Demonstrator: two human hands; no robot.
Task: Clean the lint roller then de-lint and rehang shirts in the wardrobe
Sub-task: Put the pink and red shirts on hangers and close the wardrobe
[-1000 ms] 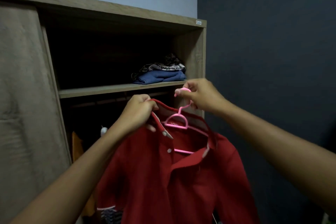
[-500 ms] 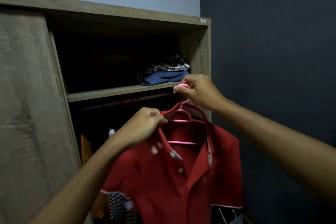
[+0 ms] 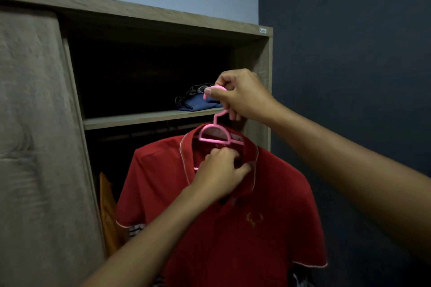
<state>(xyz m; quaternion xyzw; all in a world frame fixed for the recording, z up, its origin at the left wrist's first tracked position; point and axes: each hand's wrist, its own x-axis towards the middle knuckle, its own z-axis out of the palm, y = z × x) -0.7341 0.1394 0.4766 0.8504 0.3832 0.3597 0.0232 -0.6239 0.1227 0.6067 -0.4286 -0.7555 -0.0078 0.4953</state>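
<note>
A red polo shirt [image 3: 233, 228] hangs on a pink plastic hanger [image 3: 214, 134] in front of the open wardrobe [image 3: 149, 28]. My right hand [image 3: 240, 95] grips the hanger's hook and holds the shirt up, level with the wardrobe shelf. My left hand [image 3: 221, 170] is closed on the shirt's placket just below the collar. The shirt faces me squarely, with a small embroidered logo on its chest. No lint roller is in view.
Folded blue and patterned clothes [image 3: 196, 100] lie on the wardrobe shelf [image 3: 140, 117]. An orange garment [image 3: 108, 212] and a striped one [image 3: 136, 228] hang below, behind the shirt. A sliding door [image 3: 35, 147] covers the left side. A dark wall [image 3: 349, 77] stands on the right.
The shirt has turned to face me and rose slightly. My left hand moved from the left collar edge to the placket in the middle. My right hand stays on the hook.
</note>
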